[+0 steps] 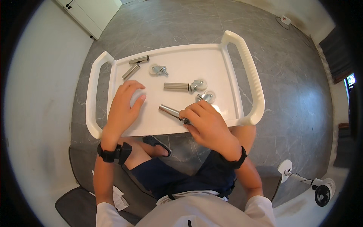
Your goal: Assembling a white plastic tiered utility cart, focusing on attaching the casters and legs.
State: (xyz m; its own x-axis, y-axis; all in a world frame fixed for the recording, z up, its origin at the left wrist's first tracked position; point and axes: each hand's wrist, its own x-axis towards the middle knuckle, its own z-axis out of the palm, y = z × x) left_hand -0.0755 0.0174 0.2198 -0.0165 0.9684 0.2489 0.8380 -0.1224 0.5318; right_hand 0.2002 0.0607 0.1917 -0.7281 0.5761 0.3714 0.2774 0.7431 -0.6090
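Observation:
A shiny metal tube (169, 110) lies slanted near the front of the white tray (151, 113). My right hand (207, 123) has its fingers closed around the dark end of this tube; what else may be under the palm is hidden. Just beyond those fingers is a caster wheel (206, 97), partly covered by them. Farther back, another tube (176, 86) lies joined to a caster (198, 85). My left hand (126, 104) hovers over the tray's left side, thumb and fingers apart, holding nothing. Past it are two loose tubes (131, 71) and a single caster (157, 70) with its stem pointing right.
Tall white handles rise at the tray's left (92, 96) and right (252, 75) ends. My legs are under its front edge. A small fan (322, 192) stands at the lower right. A white door (90, 15) is at the far left, beyond the grey tiled floor (295, 109).

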